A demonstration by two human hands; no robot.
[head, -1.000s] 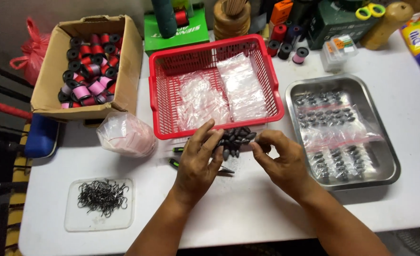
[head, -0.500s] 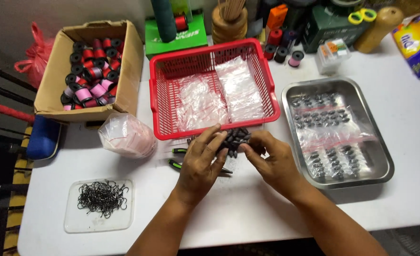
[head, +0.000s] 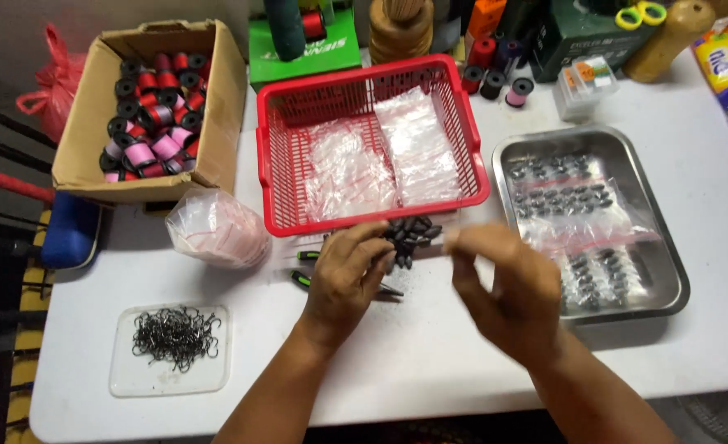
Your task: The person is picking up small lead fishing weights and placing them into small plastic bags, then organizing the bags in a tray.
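On the white bench, a red basket with clear bags sits just beyond both sets of fingers, a steel tray of bagged pieces beside the right hand. The left hand rests curled against a heap of small dark weights, touching it. The right hand's fingers are blurred, seemingly pinched; I cannot tell on what.

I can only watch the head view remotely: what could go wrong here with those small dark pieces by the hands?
The loose dark pieces lie in an open pile on the white table; the left hand resting on them could scatter some. The right hand is blurred, so its grip cannot be judged. The hook pile sits near the table edge, likely easy to knock.
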